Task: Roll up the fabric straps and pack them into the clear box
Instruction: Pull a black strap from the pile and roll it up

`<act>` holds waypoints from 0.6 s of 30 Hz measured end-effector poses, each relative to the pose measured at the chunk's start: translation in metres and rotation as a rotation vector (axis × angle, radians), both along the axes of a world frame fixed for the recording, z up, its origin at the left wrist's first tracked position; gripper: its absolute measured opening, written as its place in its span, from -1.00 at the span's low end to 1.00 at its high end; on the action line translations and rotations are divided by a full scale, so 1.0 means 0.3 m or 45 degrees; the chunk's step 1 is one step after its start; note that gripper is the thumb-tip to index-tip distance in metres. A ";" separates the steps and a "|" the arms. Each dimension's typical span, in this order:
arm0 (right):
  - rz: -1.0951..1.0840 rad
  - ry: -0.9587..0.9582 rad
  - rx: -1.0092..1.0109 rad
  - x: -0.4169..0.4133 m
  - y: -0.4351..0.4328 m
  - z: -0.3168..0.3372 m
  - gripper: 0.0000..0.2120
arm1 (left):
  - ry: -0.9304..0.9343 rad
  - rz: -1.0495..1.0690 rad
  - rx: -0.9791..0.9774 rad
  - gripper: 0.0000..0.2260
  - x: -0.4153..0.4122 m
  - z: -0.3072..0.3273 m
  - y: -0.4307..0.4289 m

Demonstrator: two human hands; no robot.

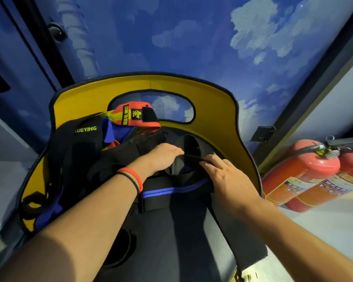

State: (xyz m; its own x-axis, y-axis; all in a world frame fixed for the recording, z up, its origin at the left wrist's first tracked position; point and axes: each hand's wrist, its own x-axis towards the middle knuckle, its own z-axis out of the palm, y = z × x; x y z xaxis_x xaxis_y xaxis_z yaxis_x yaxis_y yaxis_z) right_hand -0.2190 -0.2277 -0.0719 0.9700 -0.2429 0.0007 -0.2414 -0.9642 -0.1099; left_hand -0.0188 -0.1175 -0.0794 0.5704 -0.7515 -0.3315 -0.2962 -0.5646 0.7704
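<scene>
A wall (192, 37) printed with blue sky and white clouds fills the view beyond both hands. In front of it, curving round the far side of the hands, is a yellow seat shell (212, 102) with black edging and an oval cutout. Black padding (181, 231) lies under the forearms.

A heap of fabric straps (80, 159) lies on the seat, left of the left hand. Among them are a black one lettered "UEYING" (86, 129) and, beyond the left hand, a red and yellow one reading "ZERO TO HERO" (135, 116). A black band with blue stripes (171, 192) lies just below both hands. Two red fire extinguishers (302, 174) lie on the floor, well to the right of the right hand.

The left hand (163, 157) is palm down, fingers curled onto a black strap (192, 157). The right hand (226, 176) pinches the same strap between thumb and forefinger, its other fingers nearly straight. The strap runs between the two hands and loops upright just beyond them.

A red wristband and a black one (132, 178) circle the left wrist.
</scene>
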 end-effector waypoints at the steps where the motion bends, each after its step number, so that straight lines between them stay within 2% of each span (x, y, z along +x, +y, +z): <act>1: -0.015 0.006 0.001 -0.002 -0.003 0.002 -0.29 | 0.027 0.064 -0.034 -0.70 0.007 -0.003 -0.009; 5: -0.059 -0.021 0.005 -0.004 -0.014 0.007 -0.33 | 0.056 0.310 -0.298 -0.73 0.091 0.009 0.008; 9: -0.173 -0.006 -0.051 -0.003 -0.022 -0.001 -0.44 | 0.382 0.655 -0.655 -0.57 0.194 0.081 0.049; 11: -0.244 0.042 -0.090 -0.008 -0.038 0.002 -0.48 | 0.504 0.699 -0.738 -0.54 0.224 0.117 0.069; 13: -0.271 0.077 -0.074 -0.015 -0.055 0.003 -0.42 | 0.449 0.580 -0.563 -0.57 0.222 0.141 0.098; 15: -0.244 0.078 -0.020 -0.016 -0.057 -0.002 -0.33 | 0.296 0.426 -0.296 -0.65 0.218 0.135 0.118; 18: -0.202 0.067 0.091 -0.007 -0.041 -0.018 -0.24 | -0.183 0.285 -0.007 -0.62 0.191 0.118 0.130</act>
State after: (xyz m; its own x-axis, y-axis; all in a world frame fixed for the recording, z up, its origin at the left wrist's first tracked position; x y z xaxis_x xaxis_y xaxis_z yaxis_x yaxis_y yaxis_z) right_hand -0.2212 -0.2399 -0.0773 0.9178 -0.3907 -0.0715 -0.3971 -0.9038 -0.1597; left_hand 0.0386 -0.0786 -0.0440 0.7638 -0.6027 -0.2310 -0.2710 -0.6242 0.7327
